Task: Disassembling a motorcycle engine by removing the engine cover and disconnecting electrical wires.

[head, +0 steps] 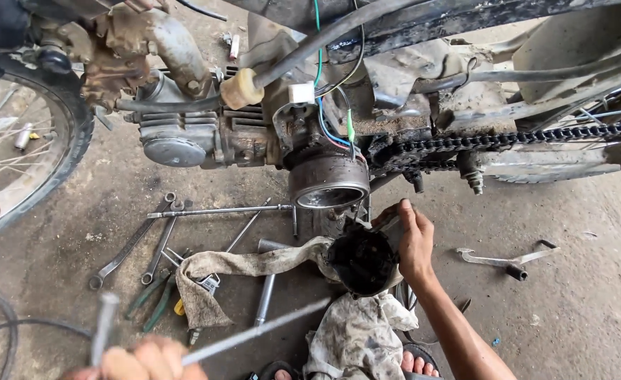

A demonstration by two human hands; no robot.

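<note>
My right hand [416, 243] grips the edge of a black, greasy round engine cover [362, 262] just below the open flywheel drum [328, 183] of a motorcycle engine [205, 127]. A dirty rag [254, 266] trails from under the cover to the left. My left hand [142, 359] sits at the bottom edge, closed around a blurred T-handle metal tool [254, 331] whose shaft points right, toward the cover.
Several wrenches [145, 243], a long T-bar [219, 210] and green-handled pliers [157, 302] lie on the concrete floor on the left. The front wheel [36, 148] is at far left, the drive chain [521, 137] at right. A bent lever [504, 259] lies right. A stained cloth [360, 334] covers my lap above sandalled feet.
</note>
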